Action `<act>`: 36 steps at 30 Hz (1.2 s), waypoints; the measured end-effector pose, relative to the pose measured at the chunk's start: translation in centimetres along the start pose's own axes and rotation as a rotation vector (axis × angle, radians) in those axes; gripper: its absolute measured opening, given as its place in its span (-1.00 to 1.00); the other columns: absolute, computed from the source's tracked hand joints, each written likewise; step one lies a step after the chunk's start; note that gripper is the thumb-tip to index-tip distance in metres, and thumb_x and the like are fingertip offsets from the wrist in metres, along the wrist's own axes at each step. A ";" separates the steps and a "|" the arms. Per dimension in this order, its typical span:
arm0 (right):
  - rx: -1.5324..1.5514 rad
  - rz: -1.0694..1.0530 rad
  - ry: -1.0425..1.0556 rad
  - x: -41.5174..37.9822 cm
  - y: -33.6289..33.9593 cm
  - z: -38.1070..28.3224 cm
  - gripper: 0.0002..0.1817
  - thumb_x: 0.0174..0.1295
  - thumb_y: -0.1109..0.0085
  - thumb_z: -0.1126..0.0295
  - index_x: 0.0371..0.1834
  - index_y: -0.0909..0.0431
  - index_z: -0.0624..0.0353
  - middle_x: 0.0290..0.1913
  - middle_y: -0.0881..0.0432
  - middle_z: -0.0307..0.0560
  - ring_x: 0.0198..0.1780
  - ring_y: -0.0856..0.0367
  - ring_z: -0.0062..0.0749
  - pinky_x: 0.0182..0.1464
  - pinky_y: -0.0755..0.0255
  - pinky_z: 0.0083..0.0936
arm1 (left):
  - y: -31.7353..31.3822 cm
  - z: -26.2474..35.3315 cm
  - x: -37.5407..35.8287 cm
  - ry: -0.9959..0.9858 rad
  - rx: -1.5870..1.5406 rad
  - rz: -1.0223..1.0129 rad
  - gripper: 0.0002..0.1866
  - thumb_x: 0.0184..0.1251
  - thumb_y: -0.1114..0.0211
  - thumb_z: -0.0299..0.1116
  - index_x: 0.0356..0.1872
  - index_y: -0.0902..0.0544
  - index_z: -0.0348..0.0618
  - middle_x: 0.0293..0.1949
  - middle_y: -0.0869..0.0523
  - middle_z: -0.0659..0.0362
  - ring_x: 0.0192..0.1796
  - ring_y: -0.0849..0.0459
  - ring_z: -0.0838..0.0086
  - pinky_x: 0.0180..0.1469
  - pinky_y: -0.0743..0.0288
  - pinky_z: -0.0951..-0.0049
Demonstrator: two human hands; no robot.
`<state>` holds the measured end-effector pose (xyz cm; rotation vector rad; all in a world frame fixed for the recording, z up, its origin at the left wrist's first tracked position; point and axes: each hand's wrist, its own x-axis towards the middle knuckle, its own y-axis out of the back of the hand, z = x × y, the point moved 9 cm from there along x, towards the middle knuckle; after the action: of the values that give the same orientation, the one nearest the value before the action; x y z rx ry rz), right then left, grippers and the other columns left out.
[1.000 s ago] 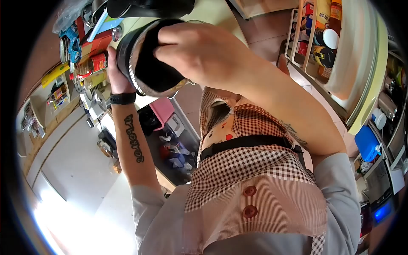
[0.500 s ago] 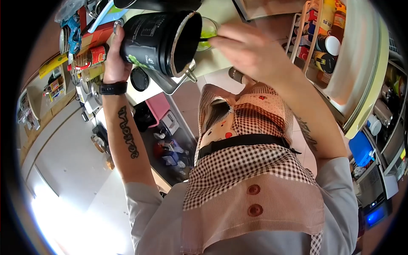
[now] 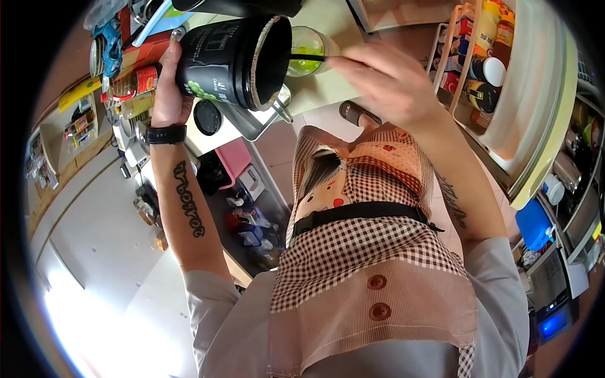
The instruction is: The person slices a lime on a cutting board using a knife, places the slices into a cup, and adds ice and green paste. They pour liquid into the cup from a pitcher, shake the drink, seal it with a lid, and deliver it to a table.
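Note:
My left hand (image 3: 169, 94) is wrapped round a big black tub (image 3: 217, 60) with white print and green grapes on its side. The tub is tipped, its open mouth facing right. In my right hand (image 3: 394, 82), somewhat blurred, is the thin black handle (image 3: 307, 57) of a utensil that reaches to the tub's mouth; its far end is hidden. Behind that handle a clear cup (image 3: 315, 41) with bright green contents stands on the counter. Below the tub lie a round black lid (image 3: 207, 118) and a metal tray (image 3: 252, 129).
To the right, an open fridge door (image 3: 535, 107) carries jars and bottles in its rack. Sauce bottles (image 3: 135, 82) crowd the counter's left side. A pink bin (image 3: 234, 162) sits low beneath the counter. Another dark container (image 3: 239, 5) is at the top edge.
My right hand has shifted slightly right, and more of the black handle shows outside the tub. The tub has moved a little left, uncovering more of the green cup.

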<state>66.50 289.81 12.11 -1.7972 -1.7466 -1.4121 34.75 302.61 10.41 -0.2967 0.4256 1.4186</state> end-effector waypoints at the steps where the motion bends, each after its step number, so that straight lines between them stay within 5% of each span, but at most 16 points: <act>1: -0.004 -0.045 -0.003 0.2 -0.8 -0.3 -0.75 0.06 -0.28 0.48 -0.16 -0.71 0.27 -0.22 -0.64 -0.13 -0.19 -0.69 -0.29 -0.20 -0.64 -0.42 | -0.5 0.0 0.0 0.001 0.007 -0.001 -0.45 0.60 -0.17 0.05 0.33 -0.53 -0.17 0.10 -0.77 0.10 0.05 -0.80 0.43 0.08 -0.72 0.43; 12: -0.057 -0.124 0.074 -0.3 -0.3 -0.1 -0.71 0.06 -0.26 0.46 -0.12 -0.71 0.28 -0.22 -0.60 -0.13 -0.16 -0.69 -0.30 -0.20 -0.63 -0.46 | -1.2 0.9 -0.4 -0.021 0.083 -0.037 -0.43 0.61 -0.13 0.09 0.31 -0.53 -0.20 0.07 -0.78 0.10 0.03 -0.81 0.44 0.06 -0.72 0.46; 20: -0.124 -0.194 -0.061 0.4 -1.2 1.0 -0.77 0.05 -0.32 0.49 -0.17 -0.69 0.19 -0.22 -0.59 -0.18 -0.20 -0.68 -0.31 -0.24 -0.62 -0.44 | 1.4 0.5 -1.6 -0.011 -0.049 0.094 -0.38 0.59 -0.14 0.14 0.29 -0.55 -0.24 0.09 -0.78 0.05 0.05 -0.80 0.37 0.11 -0.71 0.37; 23: -0.117 -0.190 -0.081 2.2 -1.2 0.5 -0.80 0.07 -0.36 0.48 -0.20 -0.69 0.16 -0.27 -0.58 -0.21 -0.27 -0.66 -0.30 -0.26 -0.61 -0.40 | 2.4 -0.9 -2.1 -0.010 -0.251 0.085 -0.36 0.60 -0.11 0.15 0.30 -0.55 -0.26 0.10 -0.78 0.04 0.09 -0.79 0.30 0.19 -0.66 0.28; 25: -0.109 -0.181 -0.079 3.6 -1.0 0.1 -0.82 0.11 -0.37 0.48 -0.20 -0.68 0.16 -0.28 -0.57 -0.22 -0.29 -0.66 -0.30 -0.27 -0.60 -0.39 | 3.1 -2.5 -3.5 0.020 -0.312 0.246 -0.28 0.61 0.01 0.24 0.38 -0.52 -0.23 0.26 -0.71 0.06 0.28 -0.68 0.21 0.39 -0.48 0.10; 28: -0.120 -0.245 -0.123 5.1 -0.8 -0.5 -0.89 0.20 -0.34 0.51 -0.21 -0.68 0.17 -0.29 -0.60 -0.18 -0.33 -0.67 -0.26 -0.28 -0.59 -0.37 | 2.7 -5.0 -4.4 0.000 -0.586 0.216 -0.18 0.62 0.16 0.31 0.50 -0.39 -0.26 0.43 -0.54 -0.01 0.46 -0.49 0.12 0.55 -0.25 0.05; 31: -0.026 -0.256 -0.312 5.0 -0.9 1.4 -0.90 0.20 -0.34 0.53 -0.22 -0.69 0.20 -0.32 -0.64 -0.13 -0.38 -0.67 -0.20 -0.31 -0.59 -0.37 | 1.7 -6.3 -6.5 -0.047 -0.694 0.297 -0.17 0.61 0.15 0.32 0.52 -0.37 -0.22 0.43 -0.54 0.01 0.44 -0.50 0.12 0.53 -0.28 0.05; 32: 0.004 -0.210 -0.361 4.3 -0.9 2.6 -0.90 0.21 -0.33 0.56 -0.22 -0.70 0.24 -0.35 -0.68 -0.07 -0.43 -0.67 -0.18 -0.33 -0.58 -0.40 | 0.3 -6.9 -6.7 -0.172 -1.168 -0.391 -0.16 0.60 0.16 0.34 0.53 -0.35 -0.21 0.45 -0.52 0.04 0.44 -0.49 0.12 0.53 -0.28 0.06; 33: 0.024 -0.218 -0.429 4.1 -0.6 3.2 -0.89 0.22 -0.33 0.57 -0.20 -0.72 0.25 -0.34 -0.71 -0.07 -0.44 -0.67 -0.28 -0.32 -0.57 -0.47 | 0.5 -8.2 -7.2 -0.226 -1.140 -0.370 -0.21 0.61 0.13 0.31 0.52 -0.38 -0.16 0.45 -0.53 0.08 0.43 -0.50 0.12 0.51 -0.31 0.08; 35: 0.079 -0.111 -0.533 3.4 0.2 4.0 -0.89 0.23 -0.33 0.58 -0.20 -0.74 0.27 -0.34 -0.73 -0.03 -0.44 -0.66 -0.36 -0.34 -0.54 -0.53 | 3.0 -12.7 -8.0 -0.169 -1.019 0.182 -0.27 0.61 0.09 0.25 0.51 -0.41 -0.09 0.44 -0.54 0.10 0.43 -0.50 0.12 0.50 -0.35 0.07; 36: 0.033 -0.164 -0.625 2.4 0.1 5.0 -0.88 0.26 -0.34 0.55 -0.17 -0.76 0.27 -0.39 -0.72 -0.13 -0.45 -0.60 -0.54 -0.37 -0.46 -0.60 | 3.0 -14.2 -9.1 -0.150 -1.045 0.219 -0.32 0.60 0.06 0.22 0.50 -0.43 -0.02 0.44 -0.54 0.12 0.42 -0.51 0.11 0.48 -0.38 0.02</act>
<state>68.32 295.06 11.53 -2.2855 -2.2290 -0.9065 29.36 288.66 2.11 -0.9938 -0.4641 1.7716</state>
